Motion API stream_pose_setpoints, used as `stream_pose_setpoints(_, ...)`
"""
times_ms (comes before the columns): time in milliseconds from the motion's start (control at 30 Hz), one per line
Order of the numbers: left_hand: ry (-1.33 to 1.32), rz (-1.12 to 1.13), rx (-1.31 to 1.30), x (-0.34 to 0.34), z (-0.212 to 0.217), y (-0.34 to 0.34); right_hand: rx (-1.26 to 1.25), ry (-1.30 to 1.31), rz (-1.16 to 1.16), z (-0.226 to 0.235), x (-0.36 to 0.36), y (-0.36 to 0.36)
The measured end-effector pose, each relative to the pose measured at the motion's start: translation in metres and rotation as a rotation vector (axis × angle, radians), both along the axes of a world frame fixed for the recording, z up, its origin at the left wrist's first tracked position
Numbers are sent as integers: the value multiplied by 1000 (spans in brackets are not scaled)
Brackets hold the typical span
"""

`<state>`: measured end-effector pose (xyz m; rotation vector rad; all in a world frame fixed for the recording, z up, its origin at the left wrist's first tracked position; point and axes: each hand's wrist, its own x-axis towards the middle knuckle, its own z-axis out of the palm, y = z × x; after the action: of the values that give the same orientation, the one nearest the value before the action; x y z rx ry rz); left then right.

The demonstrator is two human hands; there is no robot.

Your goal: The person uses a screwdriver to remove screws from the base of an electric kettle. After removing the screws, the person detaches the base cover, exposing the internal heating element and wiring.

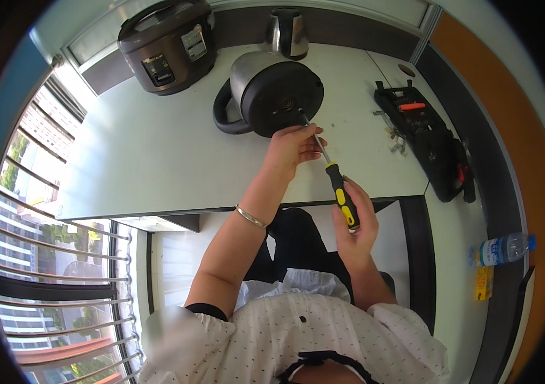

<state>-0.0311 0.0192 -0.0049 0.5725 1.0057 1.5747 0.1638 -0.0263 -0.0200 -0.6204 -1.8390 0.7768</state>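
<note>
An electric kettle (285,89) lies tipped on the table, its black round base turned toward me and its black handle out to the left. My right hand (357,217) is closed around the black and yellow handle of a screwdriver (338,185). The metal shaft slants up and left, and its tip meets the kettle's base to the right of the round centre fitting. My left hand (295,146) pinches the shaft close to the tip, just below the base's lower rim. A screw at the tip is too small to make out.
A brown rice cooker (169,48) stands at the back left, and a steel kettle (286,33) at the back. On the right lie an open black tool case (423,131) with a red-handled tool, small loose parts (395,137) and a water bottle (503,249). The table's front edge (234,208) runs beneath my forearms.
</note>
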Motion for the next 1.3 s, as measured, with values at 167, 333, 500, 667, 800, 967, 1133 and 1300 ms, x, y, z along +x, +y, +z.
stream_pose_setpoints(167,-30,21,6,2,2,-3,-177,126,9,-2,10,-3)
stream_pose_setpoints(333,-116,84,26,-1,2,-5,-548,355,75,-3,27,-10)
stream_pose_setpoints(500,-63,133,53,0,-6,-3,-551,417,98,-3,38,-13)
stream_pose_setpoints(667,295,162,-67,6,0,-1,-467,385,35,-10,44,-12)
stream_pose_setpoints(800,974,186,-111,9,-5,8,-246,326,-85,-21,46,-3)
stream_pose_setpoints(967,1487,88,-151,18,-7,33,-333,339,-108,-29,48,3)
stream_pose_setpoints(1133,1549,118,-92,17,-21,67,-381,397,-120,-30,53,7)
stream_pose_setpoints(1300,1393,175,-107,18,-28,83,-386,416,-141,-31,58,13)
